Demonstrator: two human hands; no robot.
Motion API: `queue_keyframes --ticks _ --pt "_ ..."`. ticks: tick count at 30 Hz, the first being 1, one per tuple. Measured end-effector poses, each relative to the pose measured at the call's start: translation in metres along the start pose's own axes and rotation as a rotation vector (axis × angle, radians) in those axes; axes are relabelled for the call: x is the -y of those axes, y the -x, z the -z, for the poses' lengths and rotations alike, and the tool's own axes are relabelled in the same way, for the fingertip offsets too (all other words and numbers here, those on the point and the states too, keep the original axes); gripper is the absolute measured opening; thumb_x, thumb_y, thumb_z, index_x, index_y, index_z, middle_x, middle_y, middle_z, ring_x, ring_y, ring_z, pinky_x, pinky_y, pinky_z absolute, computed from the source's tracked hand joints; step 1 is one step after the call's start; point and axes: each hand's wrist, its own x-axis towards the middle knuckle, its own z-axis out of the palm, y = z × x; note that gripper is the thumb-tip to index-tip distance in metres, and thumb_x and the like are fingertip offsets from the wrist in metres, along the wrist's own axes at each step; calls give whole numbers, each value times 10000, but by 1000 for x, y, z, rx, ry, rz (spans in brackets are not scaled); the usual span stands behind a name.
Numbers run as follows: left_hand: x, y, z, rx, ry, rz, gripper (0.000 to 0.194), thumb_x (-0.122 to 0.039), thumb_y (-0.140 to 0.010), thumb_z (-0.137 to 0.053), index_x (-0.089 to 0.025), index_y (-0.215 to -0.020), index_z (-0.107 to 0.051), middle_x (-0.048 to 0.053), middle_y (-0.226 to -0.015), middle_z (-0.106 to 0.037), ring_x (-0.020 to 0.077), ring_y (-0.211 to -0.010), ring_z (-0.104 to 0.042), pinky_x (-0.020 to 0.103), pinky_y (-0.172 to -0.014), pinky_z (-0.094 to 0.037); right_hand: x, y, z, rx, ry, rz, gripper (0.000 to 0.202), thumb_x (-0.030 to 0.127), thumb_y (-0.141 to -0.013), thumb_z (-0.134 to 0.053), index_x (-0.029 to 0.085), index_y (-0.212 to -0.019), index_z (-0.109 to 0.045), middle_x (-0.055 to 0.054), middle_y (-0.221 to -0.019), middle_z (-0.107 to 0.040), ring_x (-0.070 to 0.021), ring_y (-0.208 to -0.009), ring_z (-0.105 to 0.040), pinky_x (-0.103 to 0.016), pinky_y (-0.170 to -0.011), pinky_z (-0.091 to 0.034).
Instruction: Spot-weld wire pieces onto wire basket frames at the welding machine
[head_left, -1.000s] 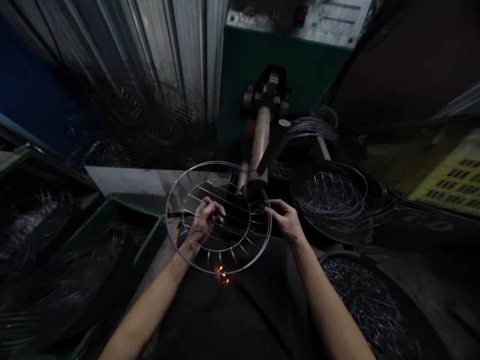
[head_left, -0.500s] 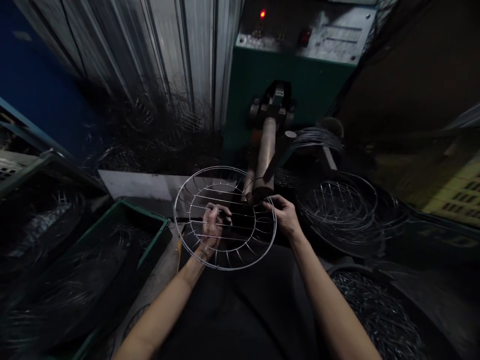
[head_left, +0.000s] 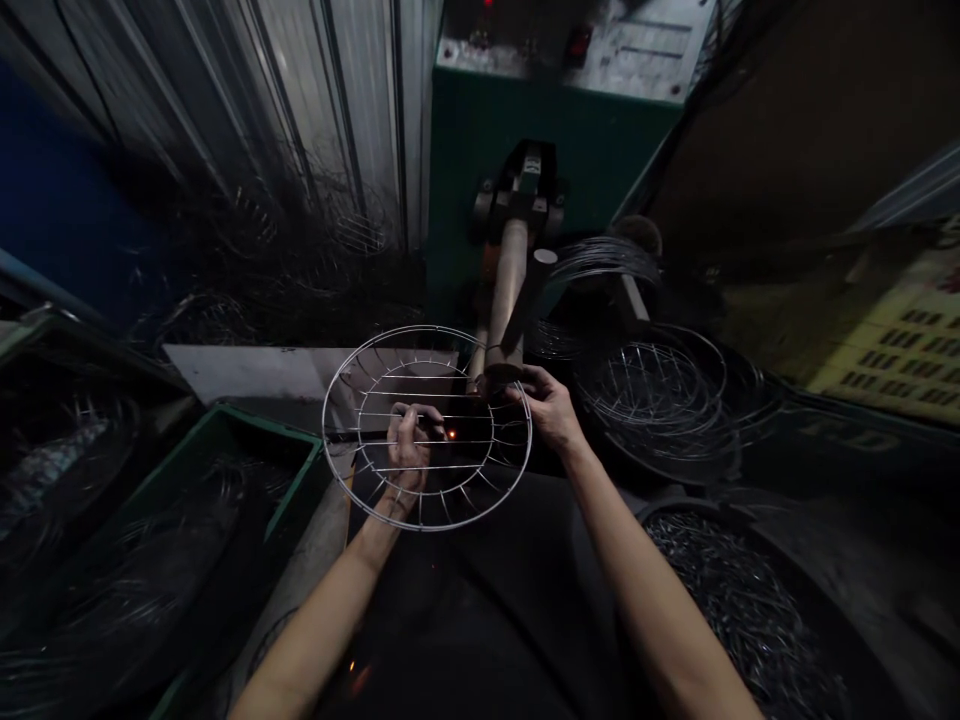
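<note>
A round wire rack (head_left: pixel 457 466), with a double outer rim, a smaller inner ring and parallel cross wires, is held nearly level in front of me. My left hand (head_left: pixel 409 450) is under it, seen through the wires, with fingers curled closed around the cross wires. At the rack's right edge, my right hand (head_left: pixel 551 412) pinches the rim; what else its fingertips hold is hidden. The rack's upper right rim lies at the end of a thick metal arm (head_left: pixel 510 270) reaching out from a green machine (head_left: pixel 600 150). Small orange sparks (head_left: pixel 451 434) show near my left fingers.
Green crates (head_left: pixel 300 440) with wire pieces stand at the left. On the right are a pile of wire rings and racks (head_left: pixel 652 400), a tub of short metal pieces (head_left: pixel 750 610) and a yellow crate (head_left: pixel 892 350). A pale board (head_left: pixel 225 372) stands behind the rack.
The view has turned, so everything sits a little further left and mostly higher. Orange sparks have appeared below the rack and near my left arm. Both hands keep their hold at the metal arm.
</note>
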Motion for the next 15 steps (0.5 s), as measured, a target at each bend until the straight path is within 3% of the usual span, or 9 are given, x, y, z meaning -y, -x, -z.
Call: queue_keyframes --ticks 3,6,11,15 --pt "-1 0 1 29 21 5 208 -353 -820 -546 -187 -755 -439 -7 -723 -607 95 -568 -565 202 -521 -463 13 5 0 8 24 17 419 399 -601 -765 244 -964 -624 -6 -893 -676 -167 -817 -634 -302 -769 -503" --pt "-2 0 13 150 15 30 205 -321 -789 -620 -193 -822 -462 18 -885 -621 97 -672 -601 218 -610 -500 17 16 6 9 118 35 336 408 -641 -738 230 -910 -642 -19 -897 -680 -181 -860 -628 -318 -802 -495" --pt "-9 -5 42 370 -64 113 312 -211 -667 -755 -183 -873 -523 63 -1071 -595 130 -792 -630 240 -682 -518 1 35 19 12 219 8 294 418 -672 -710 204 -869 -666 -31 -864 -685 -182 -834 -623 -317 -776 -492" --pt "-19 -5 43 418 -126 147 322 -187 -653 -772 -167 -870 -534 87 -1097 -602 157 -826 -661 265 -731 -533 -9 31 18 -21 220 -1 319 428 -667 -706 195 -883 -679 -30 -859 -685 -176 -809 -619 -311 -752 -484"
